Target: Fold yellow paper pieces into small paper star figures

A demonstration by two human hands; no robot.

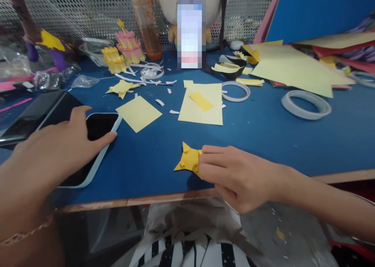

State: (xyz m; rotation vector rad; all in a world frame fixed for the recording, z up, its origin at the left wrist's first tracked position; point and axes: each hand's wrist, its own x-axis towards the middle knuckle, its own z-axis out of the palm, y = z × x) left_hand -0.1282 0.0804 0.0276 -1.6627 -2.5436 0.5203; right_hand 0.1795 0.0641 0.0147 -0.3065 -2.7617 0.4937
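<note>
Near the front edge of the table, my right hand (pixel 238 173) pinches a folded yellow paper star (pixel 190 159) by its right side. The star lies close to the tabletop, with its left points showing and its right part hidden behind my fingers. My left hand (pixel 63 144) is spread over a phone in a light blue case (pixel 101 122), thumb and index finger apart. The thumb lies across the phone's right rim; the other fingers are mostly hidden. A dark flat object (pixel 41 111) lies beyond that hand. A pale yellow paper square (pixel 138 114) lies right of the phone.
Another yellow sheet (pixel 202 114) bears a small yellow strip (pixel 201 101). Tape rolls (pixel 306 111) lie at right, near stacked coloured paper (pixel 293 66). Behind are a lit phone (pixel 191 32), an orange bottle (pixel 149 29), paper cakes (pixel 129 44), a pale yellow star (pixel 121 88) and white scraps.
</note>
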